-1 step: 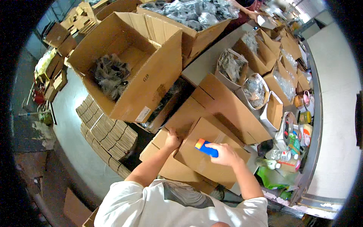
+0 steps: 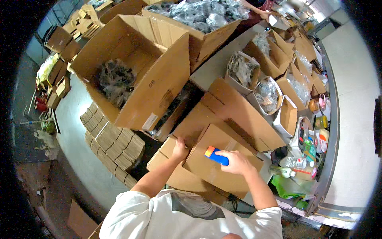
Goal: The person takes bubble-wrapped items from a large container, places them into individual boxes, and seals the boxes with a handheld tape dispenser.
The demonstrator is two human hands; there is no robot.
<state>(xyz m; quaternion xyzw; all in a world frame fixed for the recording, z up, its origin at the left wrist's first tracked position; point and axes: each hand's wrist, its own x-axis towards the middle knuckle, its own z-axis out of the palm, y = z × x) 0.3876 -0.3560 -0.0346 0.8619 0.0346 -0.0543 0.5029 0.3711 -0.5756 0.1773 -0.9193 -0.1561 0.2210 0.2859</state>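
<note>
A brown cardboard carton [image 2: 209, 171] lies in front of me with its long side flaps spread out. My right hand [image 2: 236, 162] is closed around a small blue block-shaped thing [image 2: 219, 157] with an orange end, held over the carton's top panel. What kind of thing it is, I cannot make out. At the panel's left edge, my left hand [image 2: 180, 149] grips the carton flap; some of its fingers are hidden by the cardboard.
A big open carton [image 2: 167, 79] with dark plastic-wrapped items stands at the far left, above flattened cardboard stacks [image 2: 115, 139]. Smaller boxes [image 2: 287, 115] of wrapped parts line the right side, near bottles [image 2: 292, 162]. A person's hand [image 2: 262, 15] shows at the back.
</note>
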